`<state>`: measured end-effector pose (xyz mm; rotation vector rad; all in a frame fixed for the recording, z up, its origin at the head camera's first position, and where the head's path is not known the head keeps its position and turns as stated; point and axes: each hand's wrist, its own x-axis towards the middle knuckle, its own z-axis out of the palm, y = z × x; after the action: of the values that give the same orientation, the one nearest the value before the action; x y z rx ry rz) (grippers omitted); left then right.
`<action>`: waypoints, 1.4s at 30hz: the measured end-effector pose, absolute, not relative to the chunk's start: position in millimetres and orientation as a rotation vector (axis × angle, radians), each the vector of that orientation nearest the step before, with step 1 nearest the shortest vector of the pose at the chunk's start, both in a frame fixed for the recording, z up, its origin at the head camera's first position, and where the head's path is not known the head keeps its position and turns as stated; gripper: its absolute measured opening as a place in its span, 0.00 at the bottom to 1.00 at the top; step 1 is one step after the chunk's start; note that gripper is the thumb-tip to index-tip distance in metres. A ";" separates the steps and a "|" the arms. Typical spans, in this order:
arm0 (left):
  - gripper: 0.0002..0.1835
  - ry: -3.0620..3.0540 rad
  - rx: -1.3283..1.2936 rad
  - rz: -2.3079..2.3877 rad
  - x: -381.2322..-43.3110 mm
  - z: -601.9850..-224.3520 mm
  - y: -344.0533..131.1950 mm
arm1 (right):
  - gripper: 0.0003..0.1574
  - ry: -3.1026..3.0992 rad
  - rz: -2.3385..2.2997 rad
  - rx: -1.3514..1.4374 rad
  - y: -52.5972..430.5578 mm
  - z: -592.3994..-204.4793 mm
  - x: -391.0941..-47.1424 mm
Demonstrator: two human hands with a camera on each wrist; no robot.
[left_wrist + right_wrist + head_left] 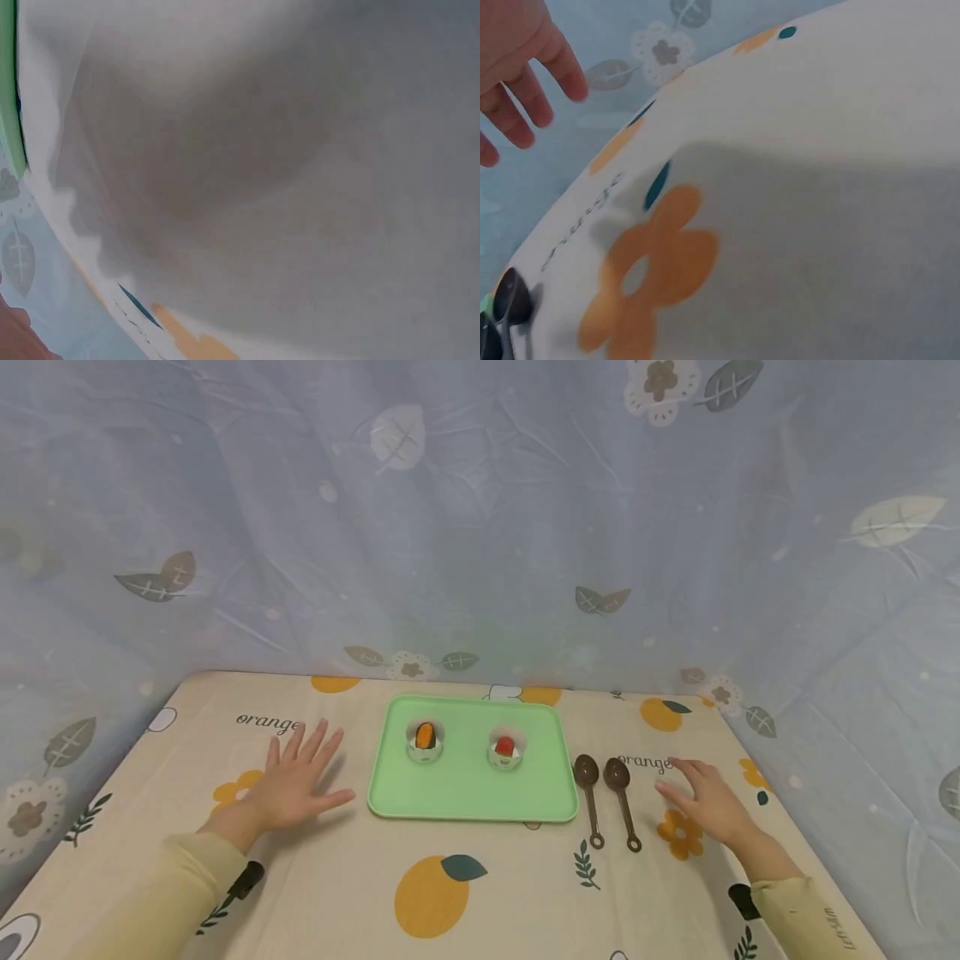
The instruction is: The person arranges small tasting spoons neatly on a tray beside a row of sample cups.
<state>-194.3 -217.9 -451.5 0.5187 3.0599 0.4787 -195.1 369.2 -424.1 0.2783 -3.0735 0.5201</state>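
Spreads the left hand (288, 789) over a cream cloth (315, 893) printed with orange fruit and flowers, well apart from other things, with fingers fanned wide and nothing in the grip. Holds the right hand (712, 802) over the opposite side of the cloth, with fingers loosely bent, thumb set apart and likewise nothing between. See, between the two, a light-green rectangular tray (465, 797). Find on it, at the left, a small round whitish cup (424, 757) with an orange-and-dark piece (425, 736) inside and, apart from it at the right, a matching cup (504, 762) with a red-and-green piece (505, 746) inside. Note also, just beside the tray's right edge, a glossy dark-brown spoon (588, 777) with a ring-ended handle, and its twin (618, 779) alongside, near the right hand but apart from it. Looks like a ready stage, judging by both free hands and both pieces sitting in cups. Would probably call, for either spoon, for a short leftward reach and a pinch on the slender handle; for either cup, for a careful, level approach so as not to tip it.
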 end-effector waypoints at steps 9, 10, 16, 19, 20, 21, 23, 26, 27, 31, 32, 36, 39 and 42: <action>0.50 3.047 0.547 0.476 -194.2 -454.9 -207.4 | 0.40 -3.077 0.629 0.205 345.8 -420.6 -194.8; 0.50 3.048 0.553 0.479 -194.2 -455.2 -206.3 | 0.40 -3.075 0.647 0.193 343.3 -419.9 -194.7; 0.50 3.043 0.594 0.493 -194.8 -457.4 -198.7 | 0.35 -3.059 0.775 0.074 327.3 -415.6 -192.9; 0.49 3.032 0.588 0.485 -195.1 -456.6 -194.1 | 0.36 -3.063 0.948 -0.048 318.3 -413.4 -191.6; 0.50 3.026 0.587 0.484 -195.5 -456.9 -192.9 | 0.37 -3.063 1.012 -0.087 315.3 -412.9 -191.5; 0.50 3.019 0.584 0.479 -196.0 -457.3 -191.5 | 0.38 -3.058 1.073 -0.122 312.5 -412.7 -191.4; 0.50 3.006 0.580 0.478 -197.1 -458.1 -189.1 | 0.39 -3.043 1.184 -0.189 307.1 -413.0 -191.8; 0.51 2.984 0.575 0.487 -199.0 -459.4 -185.9 | 0.41 -3.029 1.260 -0.233 300.2 -415.8 -193.2; 0.51 2.979 0.575 0.489 -199.5 -459.6 -184.9 | 0.42 -3.029 1.269 -0.244 298.3 -417.5 -193.9; 0.50 2.965 0.582 0.497 -201.3 -460.0 -180.8 | 0.40 -3.037 1.272 -0.279 290.9 -425.0 -196.6; 0.50 2.963 0.581 0.494 -201.7 -460.1 -180.1 | 0.39 -3.040 1.277 -0.292 288.6 -426.5 -197.1; 0.51 2.952 0.566 0.481 -203.3 -461.2 -178.1 | 0.33 -3.063 1.278 -0.309 279.0 -429.8 -198.6; 0.51 2.944 0.557 0.472 -204.7 -462.7 -177.4 | 0.30 -3.080 1.267 -0.316 273.2 -431.2 -199.8; 0.51 2.939 0.558 0.470 -205.9 -463.4 -176.7 | 0.29 -3.088 1.265 -0.337 269.2 -432.4 -200.0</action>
<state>-205.9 -176.7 -463.4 0.5577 2.9385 0.4698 -200.0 269.2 -432.4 -0.3370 -3.0880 1.2653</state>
